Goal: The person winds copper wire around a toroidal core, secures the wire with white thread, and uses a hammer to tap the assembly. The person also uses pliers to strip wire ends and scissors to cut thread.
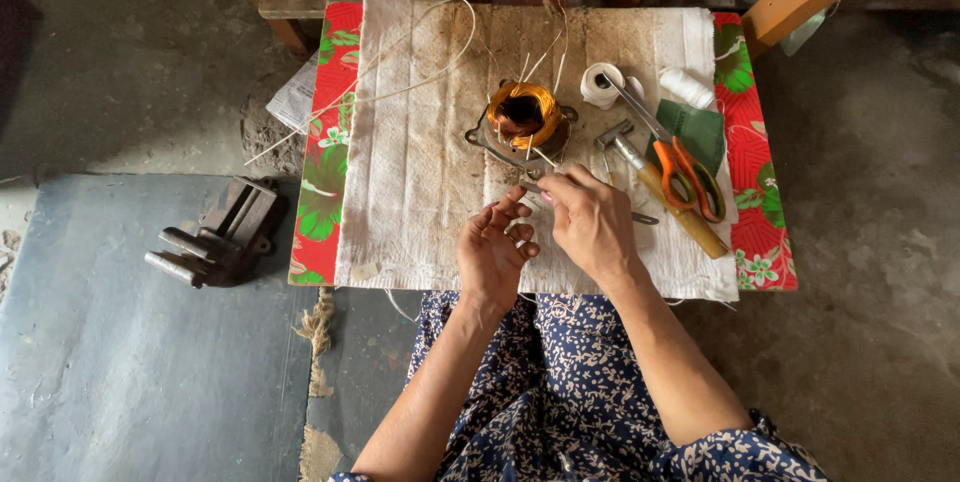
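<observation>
We look straight down on a low table (560, 42) covered with a pale, stained cloth (420, 172) over a red floral sheet (335, 122). The motor stator (522, 122), a dark metal ring wound with copper coil and amber insulation, sits near the cloth's centre, directly ahead of our hands and just beyond them, its bore facing upward. Thin pale leads (545, 52) rise from its far side and run away from us, while one long strand (400, 77) loops off to the left. Our right hand (590, 222) lies nearer the stator, fingers curled and pinching a small slender metal piece (532, 185) whose long axis runs roughly left to right, just short of the stator's near rim. Our left hand (492, 252) hovers beside it, palm up, fingers loosely spread, thumb and forefinger close together; we cannot tell whether it grips a fine wire. To the right lie orange-handled scissors (685, 172), a wooden-handled hammer (660, 182), a tape roll (602, 85) and a white spool (688, 87). A bench vise (220, 237) rests on the floor at left.
</observation>
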